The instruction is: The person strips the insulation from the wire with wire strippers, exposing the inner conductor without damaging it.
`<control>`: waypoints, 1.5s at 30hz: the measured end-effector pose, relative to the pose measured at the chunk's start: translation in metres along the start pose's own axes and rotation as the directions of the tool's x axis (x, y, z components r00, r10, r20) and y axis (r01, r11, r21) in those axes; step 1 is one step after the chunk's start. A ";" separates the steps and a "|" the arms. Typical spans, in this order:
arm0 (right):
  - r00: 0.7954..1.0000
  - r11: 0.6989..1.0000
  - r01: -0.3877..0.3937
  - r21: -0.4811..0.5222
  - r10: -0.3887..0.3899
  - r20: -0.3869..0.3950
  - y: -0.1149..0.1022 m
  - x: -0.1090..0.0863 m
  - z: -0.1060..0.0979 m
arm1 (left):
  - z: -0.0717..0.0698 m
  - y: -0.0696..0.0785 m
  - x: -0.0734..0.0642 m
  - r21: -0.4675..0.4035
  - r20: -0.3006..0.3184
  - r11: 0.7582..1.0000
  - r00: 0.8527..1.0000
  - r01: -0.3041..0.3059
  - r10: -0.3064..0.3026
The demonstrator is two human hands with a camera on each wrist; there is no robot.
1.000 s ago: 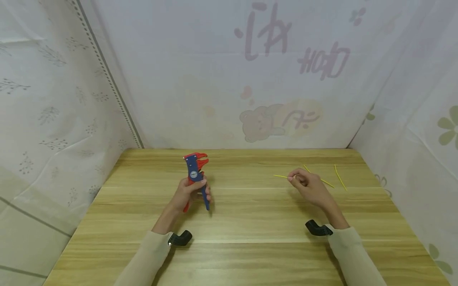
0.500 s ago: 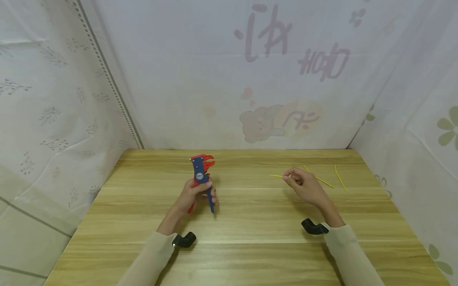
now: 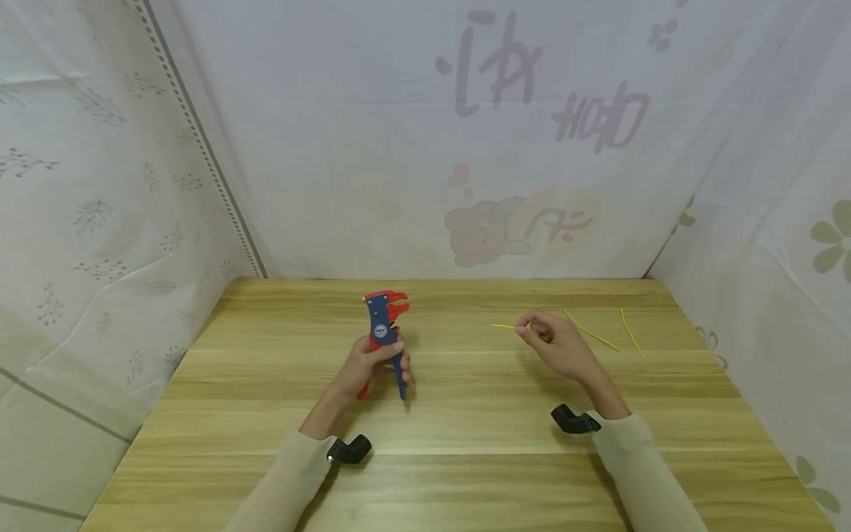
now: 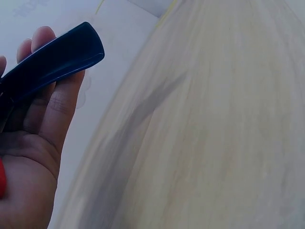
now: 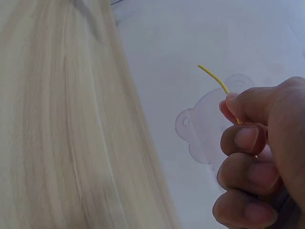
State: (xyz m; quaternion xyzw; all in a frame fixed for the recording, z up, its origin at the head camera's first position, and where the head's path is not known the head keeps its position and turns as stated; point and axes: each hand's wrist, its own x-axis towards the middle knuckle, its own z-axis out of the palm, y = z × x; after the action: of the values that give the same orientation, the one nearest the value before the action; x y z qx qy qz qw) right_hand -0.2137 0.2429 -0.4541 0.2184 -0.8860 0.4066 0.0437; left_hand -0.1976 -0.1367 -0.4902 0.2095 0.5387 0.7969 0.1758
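Observation:
My left hand (image 3: pixel 372 362) holds a blue and red wire stripper (image 3: pixel 382 318) by its handles, its red jaws up and facing right. In the left wrist view the blue handle (image 4: pixel 62 55) lies across the fingers, with a bit of red at the palm. My right hand (image 3: pixel 555 343) pinches a short yellow wire (image 3: pixel 503 325) between thumb and forefinger. One end of this wire sticks out to the left, toward the stripper but well apart from it. In the right wrist view the wire (image 5: pixel 214 77) bends slightly; the rest is mostly hidden by the curled fingers.
Two more yellow wires lie on the wooden table (image 3: pixel 465 488): one wire (image 3: pixel 595 332) just behind the right hand, another wire (image 3: pixel 631 332) farther right. A printed cloth (image 3: pixel 372 148) hangs along the table's back edge. Black wrist cameras sit on both sleeves.
My left hand has moved right with the wire stripper. The right hand has shifted left with its wire, so the two are closer together. Both wires on the table stay put.

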 end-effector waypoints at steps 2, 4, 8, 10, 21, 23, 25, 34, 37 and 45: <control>1.000 1.000 0.012 -0.005 -0.012 -0.004 -0.002 0.002 0.001 | 0.002 0.000 0.000 0.004 -0.001 1.000 1.000 0.005 -0.005; 1.000 1.000 0.022 -0.016 -0.023 -0.010 -0.005 0.003 0.002 | 0.005 0.000 0.001 0.010 -0.002 1.000 1.000 0.009 -0.009; 0.999 0.999 0.038 -0.012 -0.038 0.001 -0.010 0.008 0.004 | 0.008 -0.001 0.003 0.007 -0.003 1.000 1.000 0.014 -0.014; 0.999 0.999 0.036 0.000 -0.036 0.014 -0.013 0.010 0.006 | 0.009 -0.002 0.004 0.003 -0.001 1.000 1.000 0.014 -0.014; 0.999 0.999 0.037 0.026 -0.038 0.038 -0.024 0.019 0.014 | 0.014 -0.005 0.008 0.007 0.025 1.000 1.000 0.009 -0.009; 0.998 0.999 0.044 0.025 -0.045 0.041 -0.025 0.021 0.016 | 0.016 -0.005 0.008 0.003 0.027 1.000 1.000 0.009 -0.009; 0.998 0.999 0.049 0.017 -0.050 0.046 -0.025 0.022 0.018 | 0.017 -0.005 0.009 0.001 0.027 1.000 1.000 0.008 -0.008; 0.997 0.997 0.070 0.019 -0.071 0.038 -0.033 0.027 0.022 | 0.024 -0.008 0.014 0.007 0.047 1.000 0.999 0.001 -0.001; 0.997 0.997 0.071 0.027 -0.072 0.038 -0.034 0.028 0.024 | 0.028 -0.010 0.017 0.015 0.056 1.000 0.998 0.006 -0.007; 0.997 0.997 0.066 0.041 -0.068 0.039 -0.037 0.033 0.029 | 0.036 -0.011 0.020 0.023 0.049 1.000 0.999 0.015 -0.016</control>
State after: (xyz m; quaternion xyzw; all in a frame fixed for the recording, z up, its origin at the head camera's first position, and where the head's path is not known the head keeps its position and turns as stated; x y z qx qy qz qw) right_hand -0.2253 0.1889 -0.4390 0.2568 -0.8706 0.4182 0.0351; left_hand -0.1952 -0.0944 -0.4861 0.2267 0.5450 0.7838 0.1928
